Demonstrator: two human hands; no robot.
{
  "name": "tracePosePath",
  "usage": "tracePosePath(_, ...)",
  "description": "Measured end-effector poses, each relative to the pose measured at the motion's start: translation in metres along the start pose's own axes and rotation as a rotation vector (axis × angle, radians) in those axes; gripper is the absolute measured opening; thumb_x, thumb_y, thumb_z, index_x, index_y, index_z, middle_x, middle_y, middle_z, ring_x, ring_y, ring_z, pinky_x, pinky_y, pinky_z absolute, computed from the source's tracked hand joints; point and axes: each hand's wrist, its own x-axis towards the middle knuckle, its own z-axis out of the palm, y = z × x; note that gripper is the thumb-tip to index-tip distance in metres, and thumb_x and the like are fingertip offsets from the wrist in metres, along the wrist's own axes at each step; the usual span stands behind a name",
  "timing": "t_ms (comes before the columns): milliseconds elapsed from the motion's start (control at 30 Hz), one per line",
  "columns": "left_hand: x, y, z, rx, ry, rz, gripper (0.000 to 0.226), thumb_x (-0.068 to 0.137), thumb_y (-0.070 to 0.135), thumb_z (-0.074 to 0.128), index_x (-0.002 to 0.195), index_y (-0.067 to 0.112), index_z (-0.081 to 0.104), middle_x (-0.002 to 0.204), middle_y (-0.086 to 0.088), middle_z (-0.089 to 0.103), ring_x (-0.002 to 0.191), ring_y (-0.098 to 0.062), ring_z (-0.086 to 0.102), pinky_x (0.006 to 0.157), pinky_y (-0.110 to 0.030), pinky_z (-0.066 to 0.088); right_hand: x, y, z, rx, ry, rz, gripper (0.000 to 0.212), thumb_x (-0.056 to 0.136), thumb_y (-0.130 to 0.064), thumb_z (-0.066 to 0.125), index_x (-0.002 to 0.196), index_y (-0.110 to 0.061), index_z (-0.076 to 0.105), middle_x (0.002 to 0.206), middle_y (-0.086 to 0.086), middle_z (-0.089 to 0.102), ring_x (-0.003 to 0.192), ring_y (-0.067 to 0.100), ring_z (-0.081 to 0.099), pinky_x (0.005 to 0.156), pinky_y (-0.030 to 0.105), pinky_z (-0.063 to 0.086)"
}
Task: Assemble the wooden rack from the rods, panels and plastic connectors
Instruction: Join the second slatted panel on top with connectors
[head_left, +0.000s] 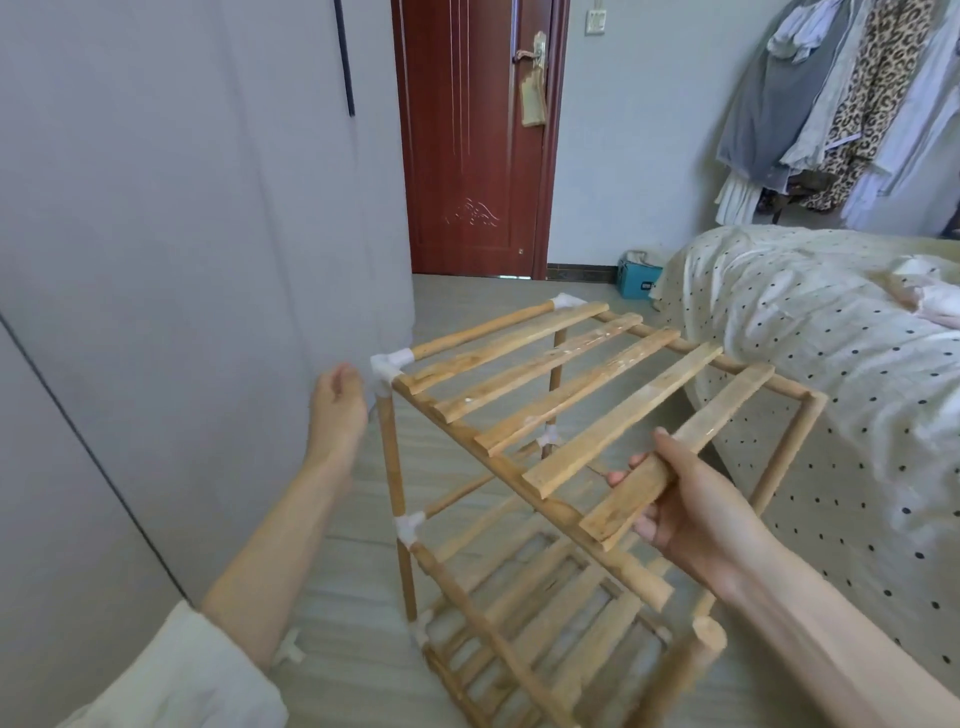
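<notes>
The wooden rack (524, 478) stands on the floor, with rod uprights, white plastic connectors and slatted shelves. Several flat slats lie across its top rails. My right hand (691, 506) grips the near end of the rightmost slat (680, 449), which lies slanted across the top. My left hand (337, 405) hovers just left of the white corner connector (387, 366) at the top near-left corner, fingers loosely apart and holding nothing. A lower slatted shelf (524, 618) sits near the floor. The near-right upright rod (701, 644) ends bare, without a connector.
A grey wardrobe wall (182, 260) stands close on the left. A bed with a dotted cover (831, 364) is right beside the rack. A red door (478, 145) and a blue box (636, 280) lie beyond. A loose white connector (291, 647) rests on the floor.
</notes>
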Motion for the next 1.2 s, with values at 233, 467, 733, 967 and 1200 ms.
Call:
tracePosePath(233, 0.007, 0.003, 0.01, -0.054, -0.08, -0.029, 0.038, 0.098, 0.034, 0.033, 0.09, 0.014, 0.064, 0.065, -0.006, 0.057, 0.043, -0.004, 0.052, 0.046, -0.02, 0.037, 0.005, -0.013, -0.007, 0.193, 0.07, 0.037, 0.036, 0.098, -0.036, 0.04, 0.069, -0.015, 0.044, 0.051, 0.0, 0.043, 0.047, 0.013, 0.046, 0.045, 0.022, 0.044)
tracePosePath(467, 0.004, 0.001, 0.018, -0.138, 0.074, -0.075, 0.038, 0.095, 0.031, 0.036, 0.074, 0.016, 0.064, 0.077, -0.007, 0.06, 0.059, -0.017, 0.049, 0.058, -0.029, 0.039, 0.015, -0.022, -0.004, 0.641, 0.019, 0.186, 0.044, 0.095, -0.042, 0.043, 0.06, -0.017, 0.038, 0.042, -0.008, 0.028, 0.03, 0.006, 0.031, 0.028, 0.016, 0.026)
tracePosePath(733, 0.002, 0.0, 0.026, -0.138, 0.144, -0.12, 0.026, 0.088, 0.022, 0.04, 0.072, 0.018, 0.06, 0.059, -0.007, 0.056, 0.056, -0.02, 0.05, 0.058, -0.028, 0.04, 0.013, -0.011, 0.004, 0.551, 0.111, 0.017, 0.046, 0.098, -0.038, 0.039, 0.056, -0.019, 0.036, 0.037, -0.008, 0.025, 0.028, 0.007, 0.029, 0.029, 0.012, 0.026)
tracePosePath(967, 0.009, -0.003, 0.031, -0.143, 0.173, -0.112, 0.027, 0.084, 0.015, 0.042, 0.075, 0.019, 0.067, 0.06, -0.002, 0.048, 0.056, -0.017, 0.044, 0.056, -0.029, 0.035, 0.015, -0.004, 0.009, 0.51, 0.211, -0.076, 0.041, 0.1, -0.036, 0.038, 0.063, -0.018, 0.037, 0.036, -0.008, 0.026, 0.027, 0.007, 0.027, 0.03, 0.011, 0.024)
tracePosePath(1200, 0.006, -0.007, 0.029, -0.102, 0.163, -0.064, 0.03, 0.086, 0.012, 0.039, 0.072, 0.019, 0.064, 0.065, -0.002, 0.049, 0.059, -0.017, 0.045, 0.056, -0.028, 0.036, 0.016, -0.005, 0.006, 0.467, 0.209, -0.076, 0.04, 0.1, -0.036, 0.038, 0.064, -0.018, 0.037, 0.036, -0.008, 0.026, 0.028, 0.006, 0.026, 0.03, 0.011, 0.024)
